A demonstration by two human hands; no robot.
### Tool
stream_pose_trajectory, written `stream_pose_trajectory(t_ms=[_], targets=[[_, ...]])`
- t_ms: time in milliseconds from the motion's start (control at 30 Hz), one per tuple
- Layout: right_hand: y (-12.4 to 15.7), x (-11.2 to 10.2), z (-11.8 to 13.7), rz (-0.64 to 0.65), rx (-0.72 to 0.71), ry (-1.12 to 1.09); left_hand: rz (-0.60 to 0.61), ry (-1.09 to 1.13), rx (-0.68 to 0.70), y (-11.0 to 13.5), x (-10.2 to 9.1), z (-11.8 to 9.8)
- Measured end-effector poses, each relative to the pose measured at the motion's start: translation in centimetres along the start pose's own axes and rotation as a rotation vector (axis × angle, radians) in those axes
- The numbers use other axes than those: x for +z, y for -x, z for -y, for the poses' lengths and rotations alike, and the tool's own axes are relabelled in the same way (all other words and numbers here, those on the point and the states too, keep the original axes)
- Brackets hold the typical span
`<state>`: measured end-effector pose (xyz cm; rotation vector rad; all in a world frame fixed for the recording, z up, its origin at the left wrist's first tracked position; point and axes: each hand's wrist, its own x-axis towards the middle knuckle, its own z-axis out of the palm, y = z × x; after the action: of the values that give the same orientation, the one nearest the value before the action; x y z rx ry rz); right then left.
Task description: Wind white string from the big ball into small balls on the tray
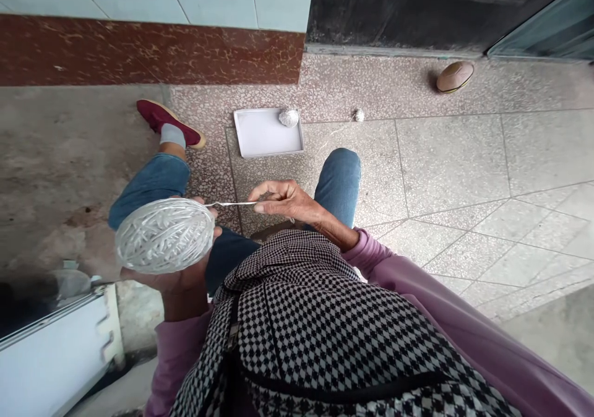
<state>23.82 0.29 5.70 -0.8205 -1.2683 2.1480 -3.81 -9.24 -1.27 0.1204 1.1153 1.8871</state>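
A large ball of shiny white twine [164, 236] rests in my left hand [185, 275], which is wrapped round it from below; most of the fingers are hidden behind the ball. From its right end a strand of twine [232, 204] runs taut to my right hand [283, 199], pinched between thumb and forefinger. Beyond my hands, on the floor, lies a shallow white tray [266, 153] with a smaller ball of twine [288, 117] in its far right corner. To the right of the tray sits a tiny ball of twine [359, 115], with a thin loose strand trailing towards my knee.
A brown rounded object [455, 77] lies on the floor near the dark door [399, 15]. A tiled wall with a red-brown base [153, 52] stands ahead. At the lower left is a white panel-like object [60, 355]. My knees flank the work.
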Motion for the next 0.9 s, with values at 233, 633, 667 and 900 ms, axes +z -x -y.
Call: stream_pose_trajectory(t_ms=[233,633,667,900], targets=[[0.8,0.1,1.5,-0.21,-0.173,0.252,0.005,0.055,-0.113,0.3,0.7,0.2],[1.6,2.7,-1.5,-0.375,-0.246,0.51,0.029,0.006,-0.104,3.3,5.8,-0.4],[1.8,3.7,-1.6,-0.376,-0.262,0.49,0.028,0.017,-0.106,3.4,6.1,-0.5],[-1.8,5.6,-2.8,-0.303,-0.278,0.509,0.042,0.085,-0.133,4.2,6.5,-0.8]])
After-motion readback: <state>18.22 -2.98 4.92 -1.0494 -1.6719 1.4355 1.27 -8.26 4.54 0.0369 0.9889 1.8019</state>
